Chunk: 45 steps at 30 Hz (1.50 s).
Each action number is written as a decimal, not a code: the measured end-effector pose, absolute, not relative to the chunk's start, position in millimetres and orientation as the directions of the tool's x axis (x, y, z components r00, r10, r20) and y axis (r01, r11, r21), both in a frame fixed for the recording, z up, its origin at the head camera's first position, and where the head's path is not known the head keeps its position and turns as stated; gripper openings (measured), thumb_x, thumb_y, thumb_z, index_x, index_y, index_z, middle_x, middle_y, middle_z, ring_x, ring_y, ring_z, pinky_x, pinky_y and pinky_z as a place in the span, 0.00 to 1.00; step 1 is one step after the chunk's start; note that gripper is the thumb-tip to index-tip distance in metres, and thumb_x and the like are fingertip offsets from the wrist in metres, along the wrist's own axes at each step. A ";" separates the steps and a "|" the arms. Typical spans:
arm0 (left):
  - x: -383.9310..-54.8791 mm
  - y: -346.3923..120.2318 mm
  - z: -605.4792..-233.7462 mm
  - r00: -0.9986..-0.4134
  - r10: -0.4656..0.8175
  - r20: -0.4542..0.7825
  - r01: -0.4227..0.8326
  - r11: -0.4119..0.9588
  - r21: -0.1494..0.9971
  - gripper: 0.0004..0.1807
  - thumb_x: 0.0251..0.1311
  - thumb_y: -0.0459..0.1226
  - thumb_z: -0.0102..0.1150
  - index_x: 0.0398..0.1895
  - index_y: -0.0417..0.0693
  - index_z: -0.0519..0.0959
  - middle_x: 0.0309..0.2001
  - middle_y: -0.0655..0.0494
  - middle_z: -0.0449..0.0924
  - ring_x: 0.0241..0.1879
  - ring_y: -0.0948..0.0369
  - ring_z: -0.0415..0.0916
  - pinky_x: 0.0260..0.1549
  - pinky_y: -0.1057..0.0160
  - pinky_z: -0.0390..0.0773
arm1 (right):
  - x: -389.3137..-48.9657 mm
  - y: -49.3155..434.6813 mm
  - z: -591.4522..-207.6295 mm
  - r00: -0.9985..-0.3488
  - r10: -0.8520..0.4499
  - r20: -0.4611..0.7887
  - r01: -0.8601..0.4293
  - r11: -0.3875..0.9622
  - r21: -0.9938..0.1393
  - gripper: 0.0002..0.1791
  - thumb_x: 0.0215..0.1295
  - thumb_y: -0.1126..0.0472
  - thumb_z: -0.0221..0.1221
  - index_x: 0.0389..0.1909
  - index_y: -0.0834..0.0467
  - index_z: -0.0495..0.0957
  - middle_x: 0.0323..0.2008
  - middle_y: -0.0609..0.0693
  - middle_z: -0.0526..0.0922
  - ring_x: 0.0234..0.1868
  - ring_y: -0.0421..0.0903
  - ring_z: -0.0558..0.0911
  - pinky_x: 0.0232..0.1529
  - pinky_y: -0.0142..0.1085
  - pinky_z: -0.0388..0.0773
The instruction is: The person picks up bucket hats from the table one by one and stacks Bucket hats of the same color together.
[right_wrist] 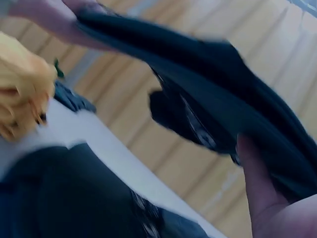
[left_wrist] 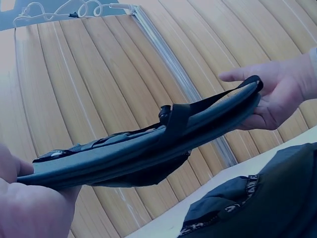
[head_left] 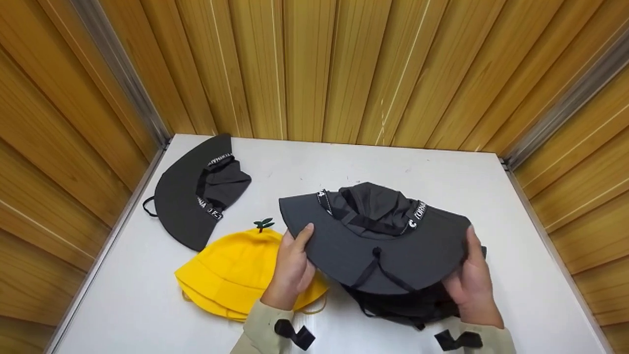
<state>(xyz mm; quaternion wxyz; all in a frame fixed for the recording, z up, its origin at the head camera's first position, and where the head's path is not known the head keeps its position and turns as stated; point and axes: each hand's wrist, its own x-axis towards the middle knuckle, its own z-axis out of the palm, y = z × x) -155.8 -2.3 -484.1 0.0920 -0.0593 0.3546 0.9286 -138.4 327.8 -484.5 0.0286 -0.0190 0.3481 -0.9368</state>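
A dark grey bucket hat, folded with its crown at the far side and a cord on its brim, is raised above the table between both hands. My left hand grips the brim's left end, thumb on top. At the right end, my right hand holds the brim's edge between thumb and fingers. The left wrist view shows the doubled brim edge-on. Beneath it lies another dark hat, partly hidden. A yellow hat with a green sprout lies beside my left forearm, partly covered by it.
Another dark grey folded hat with lettered trim lies at the table's far left. The white table is walled on the back and sides by wood-patterned panels.
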 end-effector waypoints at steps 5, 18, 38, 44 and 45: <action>-153.0 4.6 -491.3 -0.965 0.153 -0.211 -0.258 -0.668 0.698 0.34 0.78 0.37 0.50 0.80 0.44 0.51 0.77 0.45 0.62 0.75 0.52 0.65 0.73 0.55 0.67 | -133.5 345.7 -484.3 -0.979 0.099 -0.178 0.081 -0.614 -0.785 0.12 0.78 0.66 0.52 0.58 0.56 0.74 0.55 0.46 0.85 0.57 0.39 0.84 0.57 0.32 0.82; -189.3 8.5 -497.5 -0.953 0.151 -0.262 -0.275 -0.071 0.959 0.35 0.62 0.29 0.69 0.70 0.52 0.66 0.58 0.45 0.80 0.44 0.56 0.86 0.48 0.59 0.87 | -136.1 394.7 -484.4 -0.862 0.415 -0.289 0.176 -0.290 -0.941 0.33 0.64 0.63 0.70 0.69 0.58 0.70 0.34 0.41 0.91 0.36 0.38 0.91 0.39 0.32 0.87; -206.9 39.3 -501.8 -0.960 0.185 -0.211 0.019 0.794 0.607 0.35 0.52 0.35 0.79 0.62 0.38 0.72 0.54 0.42 0.71 0.48 0.52 0.79 0.55 0.57 0.83 | -139.4 426.2 -524.7 -0.854 0.509 -0.106 0.480 0.695 -0.535 0.53 0.64 0.32 0.62 0.68 0.76 0.65 0.38 0.67 0.85 0.36 0.57 0.82 0.31 0.36 0.71; -205.8 34.4 -499.5 -0.962 0.191 -0.198 0.029 0.785 0.618 0.34 0.56 0.36 0.77 0.64 0.41 0.72 0.57 0.42 0.70 0.48 0.52 0.79 0.56 0.57 0.83 | -135.5 411.5 -515.8 -0.870 0.485 -0.089 0.456 0.721 -0.522 0.51 0.68 0.36 0.60 0.73 0.72 0.58 0.64 0.78 0.66 0.62 0.72 0.69 0.56 0.59 0.73; -205.9 32.5 -498.1 -0.961 0.192 -0.200 0.025 0.777 0.629 0.34 0.57 0.36 0.76 0.65 0.42 0.71 0.58 0.42 0.70 0.49 0.52 0.79 0.57 0.57 0.83 | -134.3 406.6 -512.3 -0.876 0.478 -0.069 0.439 0.727 -0.528 0.49 0.68 0.38 0.60 0.74 0.70 0.58 0.67 0.78 0.60 0.66 0.74 0.63 0.60 0.63 0.68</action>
